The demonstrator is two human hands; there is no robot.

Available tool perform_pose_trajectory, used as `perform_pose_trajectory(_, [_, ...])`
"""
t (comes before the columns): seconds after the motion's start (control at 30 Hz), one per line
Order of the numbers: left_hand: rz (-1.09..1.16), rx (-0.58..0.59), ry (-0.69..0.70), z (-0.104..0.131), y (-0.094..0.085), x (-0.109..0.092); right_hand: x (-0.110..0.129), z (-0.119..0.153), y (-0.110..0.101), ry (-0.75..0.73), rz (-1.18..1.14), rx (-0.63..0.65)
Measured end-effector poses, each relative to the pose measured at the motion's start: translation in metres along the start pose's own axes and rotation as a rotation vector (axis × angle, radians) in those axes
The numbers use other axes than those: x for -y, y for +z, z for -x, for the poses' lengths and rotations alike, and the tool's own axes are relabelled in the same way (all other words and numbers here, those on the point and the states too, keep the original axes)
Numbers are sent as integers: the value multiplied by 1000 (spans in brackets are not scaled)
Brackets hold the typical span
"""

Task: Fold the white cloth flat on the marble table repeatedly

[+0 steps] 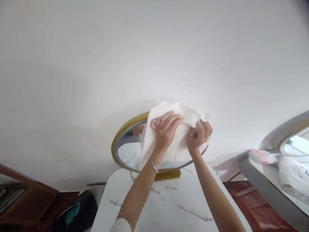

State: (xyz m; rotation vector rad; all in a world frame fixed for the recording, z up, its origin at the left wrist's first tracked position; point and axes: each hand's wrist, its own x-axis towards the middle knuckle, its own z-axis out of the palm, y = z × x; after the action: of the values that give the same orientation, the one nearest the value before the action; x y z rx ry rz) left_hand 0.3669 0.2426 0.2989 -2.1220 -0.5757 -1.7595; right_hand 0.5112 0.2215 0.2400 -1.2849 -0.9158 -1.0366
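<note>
A white cloth [177,141] hangs over the right part of a round mirror with a gold frame [115,141]. My left hand [166,127] lies against the cloth near its upper middle, with curled fingers gripping it. To its right, my right hand [199,133] has its fingers bent around a bunched piece of the same cloth, at the mirror's right edge. The mirror stands on a gold base [167,175] on a white marble-patterned tabletop [178,206]. Most of the mirror's right half is hidden behind the cloth and my hands.
A plain white wall [154,58] rises behind the mirror. At right, a second table [260,175] bears a pink-and-white packet [263,157], a white plastic-wrapped bundle [293,175] and another round mirror [298,143]. A black bag [84,209] and a wooden cabinet [31,199] stand low at left.
</note>
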Motion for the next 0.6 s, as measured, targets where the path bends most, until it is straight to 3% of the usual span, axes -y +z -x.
perform_pose_trajectory(0.17, [-113, -229, -233, 17, -38, 40, 56, 4, 13, -165, -111, 156])
perform_pose_trajectory(0.3, [-231, -359, -362, 30, -51, 62, 84, 12, 23, -285, -169, 336])
perform_pose_trajectory(0.4, [-264, -340, -373, 35, -47, 61, 79, 15, 24, -261, -151, 372])
perform_pose_trajectory(0.6, [-178, -162, -178, 30, -11, 27, 23, 12, 8, -131, 0, 172])
